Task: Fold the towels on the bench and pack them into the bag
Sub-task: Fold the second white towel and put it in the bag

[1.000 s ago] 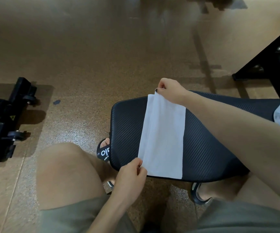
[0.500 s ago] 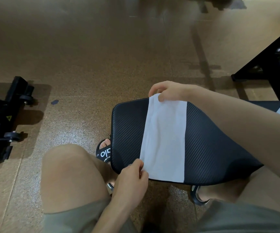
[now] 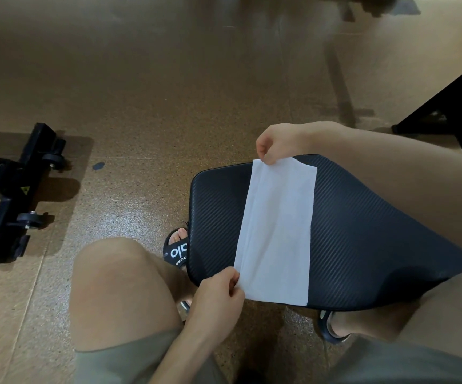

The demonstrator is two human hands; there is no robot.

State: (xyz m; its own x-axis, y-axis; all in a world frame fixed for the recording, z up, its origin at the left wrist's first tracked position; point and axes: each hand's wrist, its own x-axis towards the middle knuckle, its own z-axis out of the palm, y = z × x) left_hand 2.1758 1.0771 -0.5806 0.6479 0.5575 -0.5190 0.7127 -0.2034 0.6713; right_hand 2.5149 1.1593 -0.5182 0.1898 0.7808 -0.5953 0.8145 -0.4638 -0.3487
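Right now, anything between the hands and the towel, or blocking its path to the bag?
Nothing sits between them: left hand pinches the towel at its near left corner, right hand at the far left corner. The towel lies on the bench. No bag is in view, so that path can't be judged.

The towel (image 3: 275,234) between the two hands is plain white, without any print. Under it, the bench (image 3: 363,231) pad is black with fine diagonal ribs. The floor (image 3: 146,112) beyond the right hand (image 3: 277,142) is brown with small speckles and one dark blue spot (image 3: 98,166). Just beside the left hand (image 3: 218,297), the sandal (image 3: 177,252) is black with white letters. The shorts (image 3: 130,358) are olive grey. Far from the left hand, the metal frame (image 3: 11,192) is black with a small yellow label.
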